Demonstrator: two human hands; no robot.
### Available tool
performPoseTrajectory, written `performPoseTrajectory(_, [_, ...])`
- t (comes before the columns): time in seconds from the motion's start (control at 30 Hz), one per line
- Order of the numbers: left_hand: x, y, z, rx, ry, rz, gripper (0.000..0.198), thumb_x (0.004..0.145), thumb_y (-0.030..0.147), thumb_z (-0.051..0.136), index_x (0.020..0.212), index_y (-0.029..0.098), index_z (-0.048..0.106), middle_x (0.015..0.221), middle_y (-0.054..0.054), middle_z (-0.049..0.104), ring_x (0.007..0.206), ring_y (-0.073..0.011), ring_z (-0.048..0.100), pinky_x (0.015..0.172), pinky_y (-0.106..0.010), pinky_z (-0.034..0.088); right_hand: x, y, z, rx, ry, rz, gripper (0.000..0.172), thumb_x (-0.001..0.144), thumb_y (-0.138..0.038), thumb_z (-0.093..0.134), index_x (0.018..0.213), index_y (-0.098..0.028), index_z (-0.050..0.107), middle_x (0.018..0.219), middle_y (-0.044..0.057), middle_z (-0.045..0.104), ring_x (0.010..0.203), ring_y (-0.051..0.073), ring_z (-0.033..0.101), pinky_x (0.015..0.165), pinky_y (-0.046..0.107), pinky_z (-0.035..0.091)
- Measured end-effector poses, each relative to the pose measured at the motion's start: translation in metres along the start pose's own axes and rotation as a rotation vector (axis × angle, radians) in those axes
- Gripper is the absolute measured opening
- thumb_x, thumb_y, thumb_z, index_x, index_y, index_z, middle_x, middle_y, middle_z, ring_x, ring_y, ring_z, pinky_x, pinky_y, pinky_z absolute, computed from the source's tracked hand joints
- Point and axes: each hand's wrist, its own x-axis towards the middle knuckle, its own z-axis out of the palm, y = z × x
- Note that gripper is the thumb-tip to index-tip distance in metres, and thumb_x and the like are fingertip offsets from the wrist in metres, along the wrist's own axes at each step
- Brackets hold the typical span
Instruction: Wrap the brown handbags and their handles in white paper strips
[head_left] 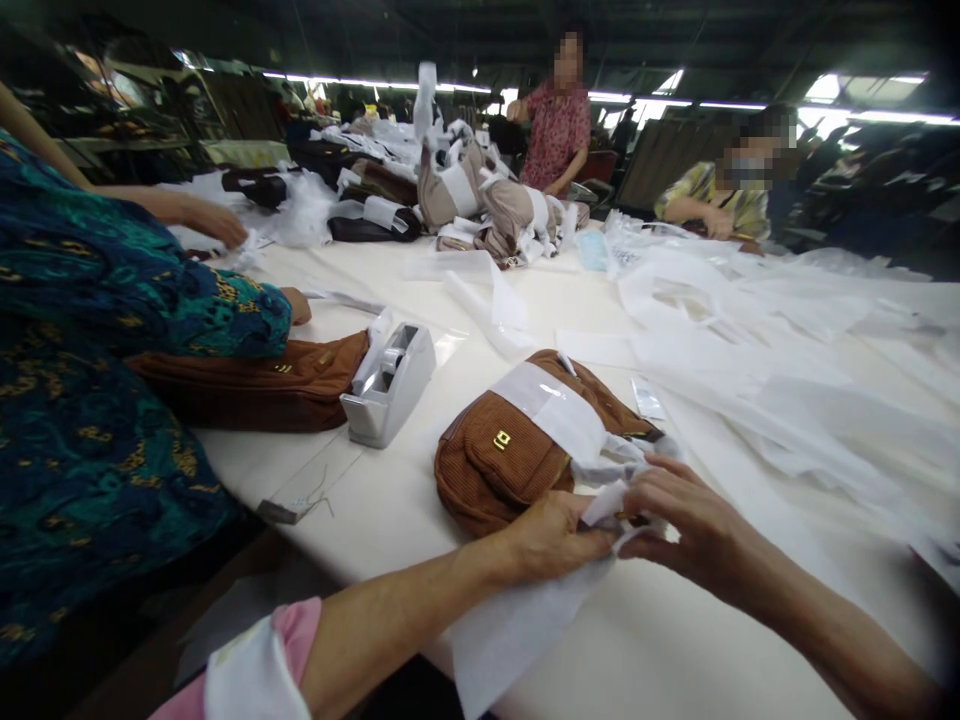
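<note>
A brown corduroy bag (480,450) lies on the white table in front of me, a band of white paper (551,400) around its middle. My left hand (551,535) is closed on a sheet of thin white wrapping paper (525,620) by the bag's near edge; the sheet hangs over the table edge. Opposite it, my right hand (667,510) pinches the same paper around what looks like the bag's strap end. The paper partly hides that end. A wrapped strap (615,450) runs from the bag toward my right hand.
A grey tape dispenser (390,385) stands left of the bag, beside another brown bag (315,385) under a co-worker's arm (225,310). Wrapped beige and dark bags (457,190) are piled at the back. Loose white sheets (750,370) spread over the right side. Two people work across the table.
</note>
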Motion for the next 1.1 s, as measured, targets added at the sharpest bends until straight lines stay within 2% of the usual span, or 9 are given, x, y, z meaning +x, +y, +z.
performPoseTrajectory(0.13, [-0.004,0.007,0.0,0.232,-0.047,-0.004,0.016,0.08,0.024,0.052,0.087,0.012,0.058,0.076,-0.001,0.052,0.071,-0.0138,0.047,0.065,-0.022,0.038,0.004,-0.002,0.001,0.08,-0.061,0.194,0.034,0.068,-0.028,0.07,0.09,-0.02,0.044,0.078,0.002,0.057,0.077,0.019,0.055,0.064,0.031,0.046])
performPoseTrajectory(0.27, [-0.006,0.008,0.004,0.239,-0.005,0.084,0.018,0.079,0.029,0.057,0.087,0.013,0.059,0.077,0.0,0.051,0.072,-0.0134,0.048,0.066,-0.021,0.038,0.007,-0.006,0.003,0.104,-0.08,0.242,0.033,0.068,-0.022,0.068,0.091,-0.02,0.044,0.075,0.001,0.056,0.073,0.018,0.056,0.061,0.029,0.046])
performPoseTrajectory(0.37, [-0.007,0.004,0.006,0.088,0.074,0.059,0.026,0.085,0.035,0.048,0.09,0.011,0.06,0.075,-0.001,0.05,0.07,-0.0128,0.046,0.065,-0.022,0.037,0.0,-0.006,0.003,0.09,0.023,0.188,0.039,0.073,-0.031,0.065,0.104,-0.019,0.045,0.092,0.007,0.06,0.087,0.021,0.058,0.076,0.037,0.048])
performPoseTrajectory(0.47, [-0.008,0.003,0.003,-0.009,0.075,0.05,0.033,0.084,0.041,0.05,0.088,0.01,0.06,0.074,-0.002,0.048,0.069,-0.0126,0.043,0.063,-0.023,0.035,-0.014,-0.003,-0.002,0.054,0.18,0.094,0.041,0.077,-0.031,0.061,0.114,-0.022,0.045,0.117,0.01,0.054,0.111,0.025,0.049,0.099,0.047,0.034])
performPoseTrajectory(0.57, [-0.01,0.005,0.0,-0.049,0.052,0.033,0.034,0.083,0.042,0.052,0.087,0.01,0.06,0.071,-0.001,0.045,0.065,-0.0117,0.04,0.06,-0.023,0.033,-0.023,0.002,-0.01,0.06,0.24,0.069,0.026,0.082,-0.016,0.053,0.107,-0.025,0.053,0.116,0.007,0.053,0.111,0.02,0.048,0.094,0.038,0.04])
performPoseTrajectory(0.77, [-0.01,0.001,-0.001,-0.023,0.025,0.045,0.027,0.081,0.038,0.054,0.082,0.012,0.059,0.07,0.0,0.045,0.067,-0.0119,0.041,0.064,-0.022,0.034,-0.004,0.001,-0.017,0.046,0.036,-0.026,0.015,0.085,-0.016,0.048,0.086,-0.024,0.06,0.091,0.004,0.058,0.085,0.016,0.054,0.085,0.037,0.04])
performPoseTrajectory(0.87, [-0.01,-0.001,0.0,-0.008,0.038,0.077,0.024,0.081,0.035,0.054,0.08,0.012,0.058,0.071,0.001,0.046,0.069,-0.0123,0.043,0.067,-0.022,0.036,0.008,-0.006,-0.013,0.099,-0.062,-0.016,0.017,0.087,-0.019,0.044,0.075,-0.021,0.057,0.08,0.003,0.056,0.075,0.014,0.052,0.076,0.033,0.042])
performPoseTrajectory(1.0, [-0.011,0.001,-0.003,-0.039,0.066,0.061,0.027,0.081,0.037,0.054,0.079,0.011,0.059,0.072,0.0,0.047,0.07,-0.0127,0.044,0.066,-0.022,0.035,0.009,-0.011,-0.007,0.181,0.0,0.088,0.014,0.087,-0.023,0.046,0.076,-0.019,0.054,0.081,0.004,0.055,0.077,0.015,0.052,0.068,0.029,0.043])
performPoseTrajectory(1.1, [-0.011,0.001,-0.008,-0.095,0.068,0.006,0.03,0.08,0.038,0.056,0.077,0.009,0.06,0.069,0.0,0.046,0.067,-0.0121,0.042,0.063,-0.023,0.034,0.003,-0.01,-0.008,0.237,-0.001,0.079,0.012,0.088,-0.023,0.045,0.084,-0.021,0.056,0.09,0.005,0.056,0.086,0.015,0.054,0.072,0.027,0.046])
